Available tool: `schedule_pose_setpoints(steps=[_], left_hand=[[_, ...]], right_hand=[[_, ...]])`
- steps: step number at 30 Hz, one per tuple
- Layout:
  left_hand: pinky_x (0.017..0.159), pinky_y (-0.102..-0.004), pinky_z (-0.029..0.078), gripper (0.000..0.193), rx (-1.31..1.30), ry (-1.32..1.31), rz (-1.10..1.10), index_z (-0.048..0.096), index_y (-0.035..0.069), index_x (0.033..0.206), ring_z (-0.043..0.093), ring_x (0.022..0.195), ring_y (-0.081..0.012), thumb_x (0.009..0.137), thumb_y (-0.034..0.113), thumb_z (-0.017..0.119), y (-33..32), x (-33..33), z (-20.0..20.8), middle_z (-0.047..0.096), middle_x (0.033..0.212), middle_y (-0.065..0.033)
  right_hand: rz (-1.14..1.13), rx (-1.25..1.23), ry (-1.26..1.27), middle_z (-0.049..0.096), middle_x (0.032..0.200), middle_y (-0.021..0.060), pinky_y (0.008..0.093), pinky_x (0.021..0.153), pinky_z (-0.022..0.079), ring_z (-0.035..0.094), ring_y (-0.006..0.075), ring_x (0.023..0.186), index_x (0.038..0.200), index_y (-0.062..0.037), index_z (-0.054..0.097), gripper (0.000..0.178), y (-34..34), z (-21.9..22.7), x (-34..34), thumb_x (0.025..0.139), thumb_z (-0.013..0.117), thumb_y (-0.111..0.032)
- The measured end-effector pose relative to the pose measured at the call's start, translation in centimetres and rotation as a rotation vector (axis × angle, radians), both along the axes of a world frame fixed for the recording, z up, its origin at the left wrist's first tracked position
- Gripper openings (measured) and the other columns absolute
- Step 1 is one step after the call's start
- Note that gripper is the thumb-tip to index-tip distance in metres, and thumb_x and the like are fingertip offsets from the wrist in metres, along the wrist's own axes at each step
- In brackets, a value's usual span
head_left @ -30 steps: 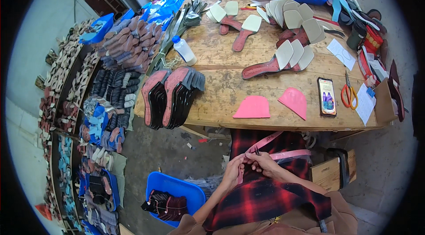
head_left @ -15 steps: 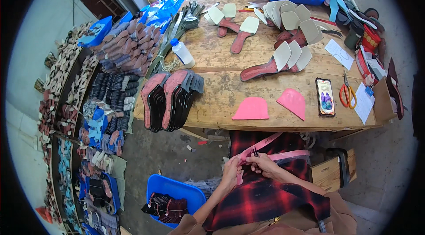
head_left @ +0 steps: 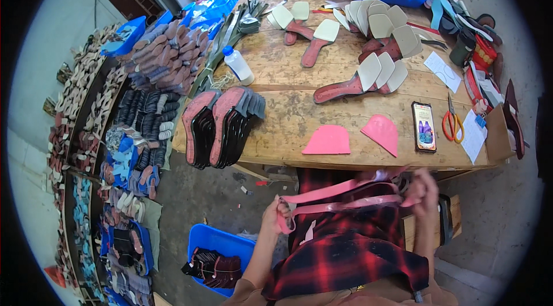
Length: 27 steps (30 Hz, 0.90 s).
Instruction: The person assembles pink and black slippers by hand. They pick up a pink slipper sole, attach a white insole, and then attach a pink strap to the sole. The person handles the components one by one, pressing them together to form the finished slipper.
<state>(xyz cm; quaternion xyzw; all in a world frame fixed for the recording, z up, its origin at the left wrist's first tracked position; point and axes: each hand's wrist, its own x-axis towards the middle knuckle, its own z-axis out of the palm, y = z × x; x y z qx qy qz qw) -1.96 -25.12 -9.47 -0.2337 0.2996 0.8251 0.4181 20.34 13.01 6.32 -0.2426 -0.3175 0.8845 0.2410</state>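
1. The left hand [head_left: 275, 214] is pinched shut on the left end of a pink strap [head_left: 340, 197].
2. The right hand [head_left: 425, 192], blurred, is closed on the strap's right end.
3. The strap stretches between both hands, over the lap, just near of the wooden table [head_left: 299, 110].

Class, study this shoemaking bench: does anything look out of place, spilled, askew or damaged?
Little stands out. The stack of dark insoles juts over the front edge of the wooden table, so it looks precarious. Small scraps litter the floor below. Both hands stretch pink straps over the lap.
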Motion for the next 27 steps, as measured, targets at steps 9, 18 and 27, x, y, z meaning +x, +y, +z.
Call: schedule_pose_setpoints(steps=[9,18,27], left_hand=[[0.054,-0.0258,0.043,0.028,-0.678,0.277,-0.225,0.056,0.01,0.09,0.049,0.055,-0.0133,0.097,0.037,0.056,-5.4,-1.4,-4.6,0.054,0.069,0.0],[0.102,-0.0454,0.04,0.08,-1.211,1.407,-0.747,0.041,0.003,0.141,0.049,0.126,-0.0369,0.085,0.056,0.062,4.6,3.2,1.0,0.048,0.136,-0.0208],[0.075,-0.0437,0.051,0.045,-1.161,1.629,-0.765,0.061,0.01,0.112,0.063,0.094,-0.0359,0.086,0.046,0.065,1.4,2.9,1.2,0.063,0.103,-0.0133]], right_hand=[[-0.506,0.179,-0.079,0.043,0.055,-0.0061,0.0203,0.034,0.024,0.034,0.003,0.04,0.107,-0.0007,0.063,0.025,9.3,1.9,9.7,0.099,0.055,-0.023],[-0.388,0.083,-0.167,0.041,0.052,-0.0055,0.02,0.034,0.024,0.031,0.0044,0.037,0.105,-0.0017,0.065,0.023,7.2,-0.8,7.3,0.098,0.057,-0.023],[-0.778,0.168,-0.037,0.038,0.056,-0.0056,0.0202,0.036,0.023,0.027,0.0036,0.043,0.108,0.0006,0.062,0.022,13.3,0.8,16.5,0.098,0.058,-0.018]])
